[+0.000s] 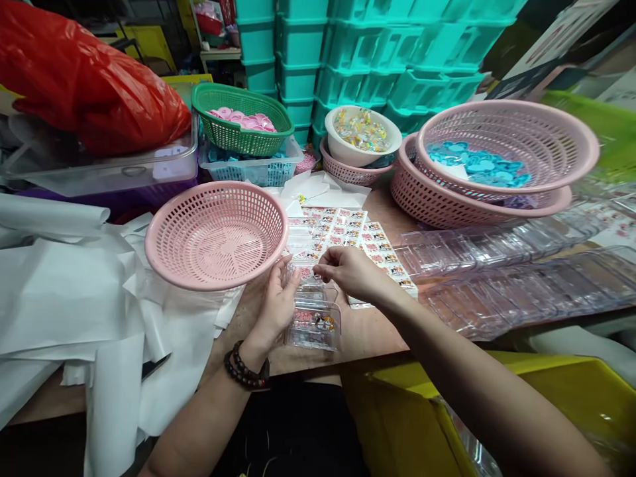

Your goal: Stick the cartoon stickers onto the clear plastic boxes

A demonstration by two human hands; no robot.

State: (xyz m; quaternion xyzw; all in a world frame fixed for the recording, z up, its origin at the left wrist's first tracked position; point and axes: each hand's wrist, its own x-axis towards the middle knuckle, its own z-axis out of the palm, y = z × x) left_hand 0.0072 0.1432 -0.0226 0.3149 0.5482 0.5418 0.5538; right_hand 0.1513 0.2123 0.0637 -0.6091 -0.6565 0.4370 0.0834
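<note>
My left hand (277,297), wearing a dark bead bracelet, has its thumb and fingers closed at the left side of a clear plastic box (311,291). My right hand (345,270) is pinched at the right end of a small printed sticker (302,273) on that box. Closer to me lies another clear box (315,338), with a sticker of red writing and two cartoon animals on it. Beyond my hands are sticker sheets (342,228), and a stack of them (385,248) sits to the right, partly behind my right forearm.
An empty pink basket (218,242) stands left of my hands, beside crumpled white backing paper (64,298). Rows of clear boxes (527,291) line the right. Pink baskets (571,149) with blue pieces, a green basket (243,142) and a white bowl (360,156) stand behind.
</note>
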